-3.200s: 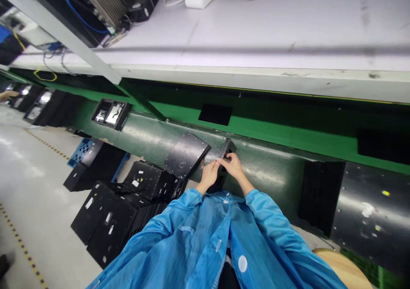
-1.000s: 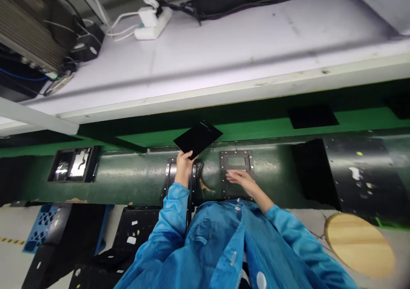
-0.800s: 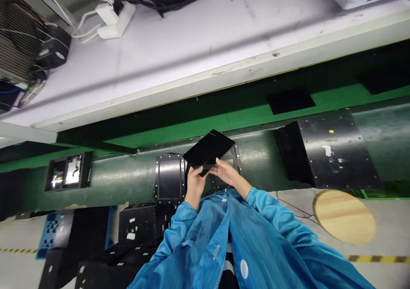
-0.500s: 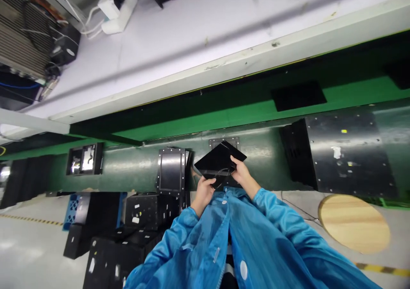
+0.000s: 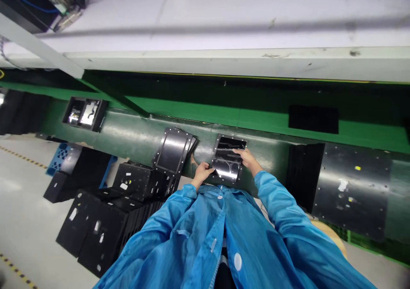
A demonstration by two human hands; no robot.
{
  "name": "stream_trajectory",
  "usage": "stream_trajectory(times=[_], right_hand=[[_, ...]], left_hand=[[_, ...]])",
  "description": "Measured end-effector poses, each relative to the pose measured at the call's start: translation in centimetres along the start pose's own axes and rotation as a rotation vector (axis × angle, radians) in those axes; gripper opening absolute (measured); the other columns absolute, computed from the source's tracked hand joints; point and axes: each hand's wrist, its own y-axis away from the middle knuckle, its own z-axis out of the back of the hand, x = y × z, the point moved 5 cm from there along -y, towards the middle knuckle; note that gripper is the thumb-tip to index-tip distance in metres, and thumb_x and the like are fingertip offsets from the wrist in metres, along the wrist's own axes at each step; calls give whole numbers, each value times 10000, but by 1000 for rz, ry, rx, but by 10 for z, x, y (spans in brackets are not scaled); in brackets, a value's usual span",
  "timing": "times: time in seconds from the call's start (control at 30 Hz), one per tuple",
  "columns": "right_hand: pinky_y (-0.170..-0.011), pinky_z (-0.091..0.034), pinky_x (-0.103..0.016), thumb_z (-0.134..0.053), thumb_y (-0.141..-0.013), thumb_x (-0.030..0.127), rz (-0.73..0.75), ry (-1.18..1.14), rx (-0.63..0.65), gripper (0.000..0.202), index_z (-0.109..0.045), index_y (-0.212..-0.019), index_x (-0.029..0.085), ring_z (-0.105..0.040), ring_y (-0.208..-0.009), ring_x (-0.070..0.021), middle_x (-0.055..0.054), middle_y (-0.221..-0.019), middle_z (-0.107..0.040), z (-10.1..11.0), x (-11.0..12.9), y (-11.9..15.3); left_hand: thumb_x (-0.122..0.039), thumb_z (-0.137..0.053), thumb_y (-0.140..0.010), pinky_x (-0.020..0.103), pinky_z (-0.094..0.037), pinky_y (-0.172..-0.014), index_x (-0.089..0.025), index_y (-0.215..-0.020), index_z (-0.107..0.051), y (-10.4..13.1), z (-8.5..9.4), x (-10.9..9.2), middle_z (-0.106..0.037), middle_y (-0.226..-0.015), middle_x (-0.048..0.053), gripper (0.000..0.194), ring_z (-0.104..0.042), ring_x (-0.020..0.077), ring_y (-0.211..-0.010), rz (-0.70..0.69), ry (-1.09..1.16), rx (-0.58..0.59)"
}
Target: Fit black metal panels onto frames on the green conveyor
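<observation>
A glossy black panel (image 5: 227,166) lies over a black frame with rivets along its edges (image 5: 242,144) on the green bench, in front of my body. My left hand (image 5: 203,173) pinches the panel's lower left edge. At its right edge, my right hand (image 5: 247,157) grips it with the thumb on top. Bright reflections cross the panel's surface, so its exact kind is hard to make out. Left of it sits a small stack of similar riveted black frames (image 5: 173,151).
A white shelf (image 5: 205,60) runs above the bench. To the right stands a large black riveted plate (image 5: 352,191). A black box with shiny inserts (image 5: 86,113) sits at the left. Black cases (image 5: 102,225) are stacked on the floor, with a wooden round (image 5: 329,235) at the right.
The panel, held tilted like a diamond before, has turned straight and come down over the riveted frame. Both hands have moved with it. The camera view has rotated and shifted.
</observation>
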Motion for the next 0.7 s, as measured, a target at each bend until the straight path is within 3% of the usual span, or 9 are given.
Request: stream_trajectory(times=[0.17, 0.33, 0.43, 0.53, 0.7], right_hand=[[-782, -629, -380, -932, -637, 262, -6, 55, -100, 345, -690, -872, 190, -755, -785, -249, -48, -764, -778, -4, -13, -10], [-862, -606, -376, -889, -637, 315, 192, 264, -328, 383, -716, -959, 197, -753, -910, -256, -55, -921, -803, 2, -26, -3], [-899, -600, -379, -872, -654, 316, 270, 278, -347, 400, -704, -1001, 210, -749, -963, -256, -58, -971, -806, 3, -29, 2], [-891, -603, -370, -869, -662, 297, 255, 257, -350, 358, -694, -964, 219, -747, -941, -256, -55, -931, -802, 6, -28, 3], [-937, -586, -375, -869, -669, 313, 244, 350, -384, 394, -682, -1000, 210, -742, -1021, -257, -47, -945, -800, 10, -18, 2]], left_hand=[[-432, -845, -833, 326, -504, -946, -210, -1088, -671, -11, -7, -14, -764, -1141, 108, 380, -712, 252, -1132, -78, -386, 14], [-470, -836, -850, 309, -485, -871, -224, -1052, -683, -15, -5, -13, -773, -1035, 78, 353, -725, 251, -1073, -83, -516, 52], [-465, -835, -853, 311, -483, -859, -232, -1071, -687, -13, -3, -14, -774, -994, 70, 352, -728, 252, -1049, -137, -540, 78], [-506, -809, -870, 323, -491, -870, -230, -1128, -686, -10, -4, -15, -776, -1025, 96, 397, -728, 269, -1075, -177, -588, 71], [-658, -799, -813, 372, -512, -882, -215, -1130, -684, -5, -7, -16, -770, -1108, 167, 557, -731, 340, -1119, -131, -691, 55]])
